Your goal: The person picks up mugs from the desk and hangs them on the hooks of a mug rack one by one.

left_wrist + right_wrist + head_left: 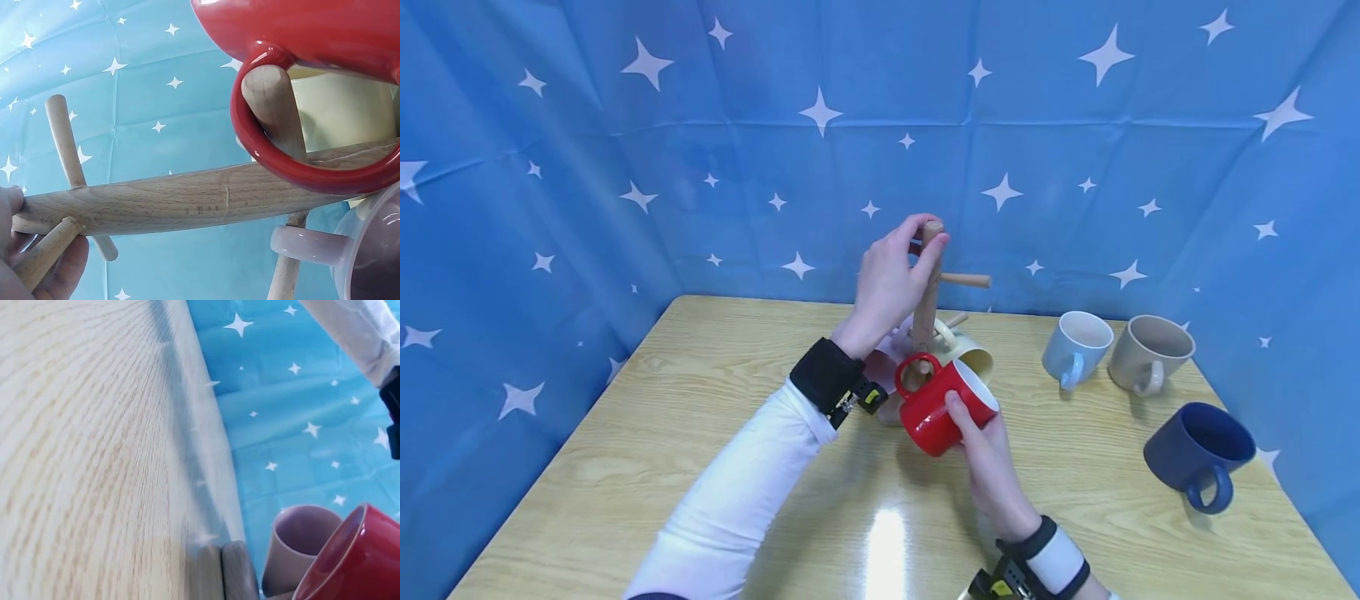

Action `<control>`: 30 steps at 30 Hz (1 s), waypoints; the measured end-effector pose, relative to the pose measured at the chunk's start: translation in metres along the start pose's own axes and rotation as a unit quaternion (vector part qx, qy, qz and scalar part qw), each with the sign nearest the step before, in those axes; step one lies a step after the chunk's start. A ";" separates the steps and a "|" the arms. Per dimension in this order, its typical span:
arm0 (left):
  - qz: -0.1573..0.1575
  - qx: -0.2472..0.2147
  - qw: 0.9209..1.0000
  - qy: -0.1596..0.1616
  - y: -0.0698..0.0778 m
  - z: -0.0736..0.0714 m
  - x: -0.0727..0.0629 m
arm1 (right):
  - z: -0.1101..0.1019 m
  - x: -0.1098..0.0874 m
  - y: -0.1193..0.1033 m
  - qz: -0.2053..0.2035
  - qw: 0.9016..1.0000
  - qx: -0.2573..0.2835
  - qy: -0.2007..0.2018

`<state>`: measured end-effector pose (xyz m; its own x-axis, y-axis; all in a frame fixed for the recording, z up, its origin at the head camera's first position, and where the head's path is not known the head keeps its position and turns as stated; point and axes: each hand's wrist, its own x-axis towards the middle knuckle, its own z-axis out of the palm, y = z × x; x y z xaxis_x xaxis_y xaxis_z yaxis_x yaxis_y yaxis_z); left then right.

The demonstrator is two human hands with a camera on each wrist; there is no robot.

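Note:
My left hand (887,279) grips the top of a wooden mug tree (927,308), fingers and thumb around the post just by its upper pegs. In my right hand (988,458) is a red mug (936,417), tilted, thumb along its side and mouth facing right. The red mug's handle points at the post; in the left wrist view a lower peg's end (265,87) shows inside the handle's loop. A lilac mug (381,262) hangs by its handle on another lower peg. Behind the red mug a pale yellow mug (344,109) is partly hidden.
On the right of the wooden table (587,467) stand a light blue mug (1060,354), a grey-beige mug (1131,362) and a navy mug (1180,450). A blue curtain with white stars (737,167) borders the table at the back and sides.

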<state>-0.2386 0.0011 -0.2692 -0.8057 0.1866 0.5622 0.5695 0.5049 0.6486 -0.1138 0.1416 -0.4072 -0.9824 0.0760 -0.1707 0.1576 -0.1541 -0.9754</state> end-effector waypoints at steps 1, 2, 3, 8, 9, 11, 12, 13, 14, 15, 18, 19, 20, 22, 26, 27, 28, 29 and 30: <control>0.000 0.000 1.000 0.000 0.000 0.000 0.000 | 0.000 0.000 0.000 0.000 1.000 -0.001 -0.001; 0.000 0.000 1.000 0.001 0.000 0.001 0.000 | 0.000 0.000 0.001 0.001 1.000 -0.001 -0.001; -0.001 -0.001 1.000 0.002 0.000 0.001 -0.001 | 0.000 0.000 0.001 0.001 1.000 -0.003 -0.001; 0.001 0.001 1.000 0.006 0.000 0.001 -0.001 | 0.000 0.000 0.003 0.003 1.000 -0.015 0.009; 0.001 0.002 1.000 0.005 0.001 0.001 -0.001 | 0.000 0.000 0.003 0.004 1.000 -0.016 0.012; 0.003 0.002 1.000 0.004 0.001 0.001 -0.001 | 0.001 0.000 0.004 0.010 1.000 -0.021 0.019; 0.003 0.003 1.000 0.004 0.001 0.001 -0.001 | 0.001 0.000 0.004 0.012 0.999 -0.021 0.022; 0.003 0.003 1.000 0.004 0.001 0.001 -0.001 | 0.002 0.001 0.004 0.015 0.999 -0.019 0.024; 0.003 0.002 1.000 0.003 0.001 0.002 -0.001 | 0.003 0.002 0.005 0.018 0.999 -0.017 0.025; 0.003 0.002 1.000 0.004 0.001 0.002 -0.001 | 0.004 0.002 0.005 0.021 0.999 -0.012 0.026; 0.001 0.002 1.000 0.003 0.001 0.002 -0.001 | 0.007 0.004 0.006 0.027 0.999 0.001 0.027; 0.001 0.002 1.000 0.003 0.001 0.002 -0.001 | 0.008 0.005 0.006 0.029 0.999 0.004 0.030; 0.001 0.002 1.000 0.003 0.001 0.003 -0.001 | 0.009 0.005 0.006 0.031 0.999 0.005 0.033; 0.000 0.003 1.000 0.002 0.000 0.003 -0.001 | 0.010 0.005 0.007 0.034 0.999 0.008 0.041; 0.001 0.002 1.000 0.004 0.000 0.003 -0.001 | 0.015 0.006 0.007 0.035 0.998 0.019 0.055; 0.002 0.001 1.000 0.004 0.000 0.003 -0.001 | 0.016 0.006 0.007 0.034 0.998 0.023 0.057; 0.002 0.001 1.000 0.005 0.000 0.003 -0.001 | 0.017 0.006 0.007 0.033 0.997 0.026 0.059; 0.002 0.000 1.000 0.006 0.000 0.003 0.000 | 0.018 0.006 0.008 0.033 0.997 0.029 0.060; 0.002 0.001 1.000 0.006 0.000 0.003 0.000 | 0.019 0.006 0.008 0.034 0.997 0.031 0.062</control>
<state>-0.2388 0.0034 -0.2709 -0.8011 0.1787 0.5712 0.5729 0.5052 0.6454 -0.1205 0.1224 -0.4135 -0.9492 0.1830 -0.2559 0.2135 -0.2226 -0.9512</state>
